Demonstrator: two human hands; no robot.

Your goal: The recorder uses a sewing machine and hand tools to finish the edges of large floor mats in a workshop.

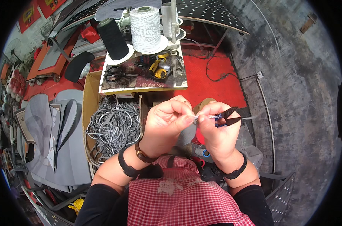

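My left hand (167, 119) is closed, its thumb and forefinger pinching a thin white thread (195, 118) in front of my chest. My right hand (220, 132) meets it fingertip to fingertip and pinches the same thread. Tucked in the right hand is a pair of thread snips (232, 116) with dark blades and blue parts; the blades stick out to the right, away from the thread. Part of the snips is hidden by my fingers. Behind the hands, a tan disc-like thing (205, 104) is partly covered.
Left of my hands, a cardboard box (88, 81) holds tangled grey cords (114, 126). Ahead, a machine table (148, 86) carries a black cone (113, 39), a white cone (145, 30) and black scissors (116, 74). Grey cut pieces (46, 162) lie at the left; a grey wall (302, 94) stands right.
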